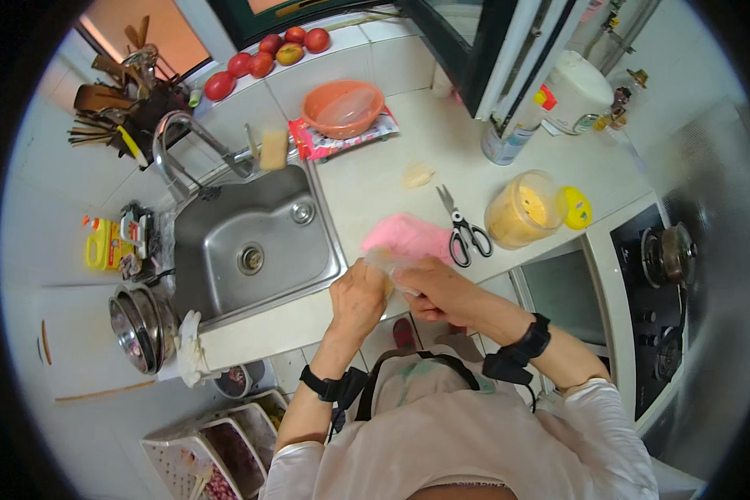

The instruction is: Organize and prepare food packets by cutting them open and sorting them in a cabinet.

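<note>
Both of my hands grip a translucent plastic bag (392, 261) at the counter's front edge. My left hand (359, 294) closes around its left side, and my right hand (439, 287) pinches its right side. Something yellowish shows through the plastic; the fingers hide most of it. Just behind the bag lies a crumpled pink cloth (407, 234). A pair of scissors (460, 228) with black-and-white handles rests at its right, blades pointing away. Farther right stands a transparent jar (517, 212) of yellow grains or meal, uncovered, with a yellow lid (576, 208) next to it.
A steel sink (259, 225) is set in the counter at left, under a curved faucet (178, 134). Behind it are a sponge (274, 150) and an orange basin (342, 109). An open window sash (469, 62) juts over the counter. A gas stove (653, 312) is at right.
</note>
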`<state>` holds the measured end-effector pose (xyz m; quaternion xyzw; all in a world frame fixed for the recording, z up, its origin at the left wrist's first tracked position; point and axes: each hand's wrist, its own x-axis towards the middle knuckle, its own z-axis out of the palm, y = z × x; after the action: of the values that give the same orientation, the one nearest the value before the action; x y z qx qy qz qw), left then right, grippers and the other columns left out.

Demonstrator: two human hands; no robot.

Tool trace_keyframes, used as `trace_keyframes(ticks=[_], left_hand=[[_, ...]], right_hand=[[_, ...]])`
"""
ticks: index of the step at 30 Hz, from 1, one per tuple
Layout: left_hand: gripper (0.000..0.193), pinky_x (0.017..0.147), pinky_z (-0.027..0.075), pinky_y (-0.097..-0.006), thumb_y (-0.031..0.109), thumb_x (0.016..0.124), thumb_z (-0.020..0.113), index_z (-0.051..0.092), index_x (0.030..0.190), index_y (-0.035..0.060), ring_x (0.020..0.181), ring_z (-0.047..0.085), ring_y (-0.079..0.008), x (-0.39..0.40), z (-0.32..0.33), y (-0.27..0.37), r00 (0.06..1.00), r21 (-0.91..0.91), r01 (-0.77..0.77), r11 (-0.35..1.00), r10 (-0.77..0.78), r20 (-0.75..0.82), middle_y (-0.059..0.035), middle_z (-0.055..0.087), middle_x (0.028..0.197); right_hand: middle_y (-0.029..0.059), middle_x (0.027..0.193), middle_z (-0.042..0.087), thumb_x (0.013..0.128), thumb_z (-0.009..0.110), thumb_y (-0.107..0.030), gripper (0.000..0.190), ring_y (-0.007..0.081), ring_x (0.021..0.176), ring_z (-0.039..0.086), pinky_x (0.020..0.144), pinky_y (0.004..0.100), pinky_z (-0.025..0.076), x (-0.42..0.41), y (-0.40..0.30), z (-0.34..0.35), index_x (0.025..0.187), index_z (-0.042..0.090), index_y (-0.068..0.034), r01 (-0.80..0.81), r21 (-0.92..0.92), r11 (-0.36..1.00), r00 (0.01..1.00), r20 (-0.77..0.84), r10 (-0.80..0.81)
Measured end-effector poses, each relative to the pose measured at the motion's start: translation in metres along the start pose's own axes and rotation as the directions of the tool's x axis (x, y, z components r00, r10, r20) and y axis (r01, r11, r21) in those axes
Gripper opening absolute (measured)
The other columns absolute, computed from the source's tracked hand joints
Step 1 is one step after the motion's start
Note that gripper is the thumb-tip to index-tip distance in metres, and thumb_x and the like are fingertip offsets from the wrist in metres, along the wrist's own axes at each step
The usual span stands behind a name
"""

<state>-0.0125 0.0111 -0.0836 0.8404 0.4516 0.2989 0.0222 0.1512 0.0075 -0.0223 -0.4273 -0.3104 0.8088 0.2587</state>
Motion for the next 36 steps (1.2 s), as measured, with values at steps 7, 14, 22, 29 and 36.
trace_keyframes(ticks=[7,14,22,29,36], left_hand=[[0.020,0.043,0.043,-0.0356,0.002,0.060,0.059,0.047,0.076,0.0038,0.057,0.055,-0.0252,0.012,-0.007,0.001,0.996,0.023,-0.092,0.996,0.092,0.004,-0.0097,0.047,0.068],[0.016,0.041,0.041,-0.0365,0.004,0.066,0.059,0.044,0.071,0.0036,0.052,0.055,-0.0255,0.014,-0.021,0.007,0.998,0.022,-0.066,0.998,0.066,0.010,-0.0095,0.047,0.064],[0.013,0.047,0.042,-0.0396,0.008,0.078,0.058,0.046,0.076,0.0024,0.056,0.054,-0.0349,0.026,-0.042,0.013,0.998,-0.198,0.056,0.979,-0.050,0.036,-0.0152,0.052,0.066],[0.006,0.053,0.042,-0.0404,0.006,0.081,0.054,0.053,0.087,0.0024,0.064,0.053,-0.0381,0.055,-0.073,0.038,0.989,-0.482,0.134,0.866,-0.151,0.004,-0.0169,0.055,0.070],[0.003,0.055,0.042,-0.0383,0.003,0.079,0.056,0.055,0.080,0.0007,0.064,0.053,-0.0365,0.058,-0.062,0.035,0.981,-0.528,-0.002,0.849,0.105,0.164,-0.0163,0.056,0.070]], right_hand=[[-0.0026,0.047,0.029,0.091,0.045,-0.022,0.035,0.0078,0.038,0.030,0.035,0.0228,0.022,-0.013,-0.021,-0.018,0.060,0.035,-0.011,-0.085,-0.025,0.996,0.981,0.173,0.088],[0.0018,0.053,0.040,0.090,0.046,-0.022,0.026,0.0104,0.041,0.037,0.040,0.0240,0.031,-0.015,-0.025,-0.016,0.070,0.048,-0.005,0.016,-0.025,1.000,0.990,0.143,-0.012],[0.0071,0.081,0.057,0.077,0.057,-0.010,0.024,0.0139,0.059,0.053,0.054,0.0235,0.043,-0.022,-0.040,-0.007,0.098,0.055,0.001,0.345,-0.107,0.932,0.915,0.259,-0.309],[0.0104,0.099,0.058,0.066,0.057,0.007,0.042,0.0284,0.090,0.055,0.078,0.0346,0.047,-0.035,-0.049,0.007,0.107,0.054,-0.003,0.535,-0.838,0.109,0.444,0.168,-0.880],[0.0118,0.092,0.059,0.067,0.061,0.001,0.009,0.0314,0.088,0.056,0.073,0.0370,0.048,-0.064,-0.074,0.005,0.075,0.059,-0.001,0.374,-0.779,-0.503,0.378,0.624,-0.684]])
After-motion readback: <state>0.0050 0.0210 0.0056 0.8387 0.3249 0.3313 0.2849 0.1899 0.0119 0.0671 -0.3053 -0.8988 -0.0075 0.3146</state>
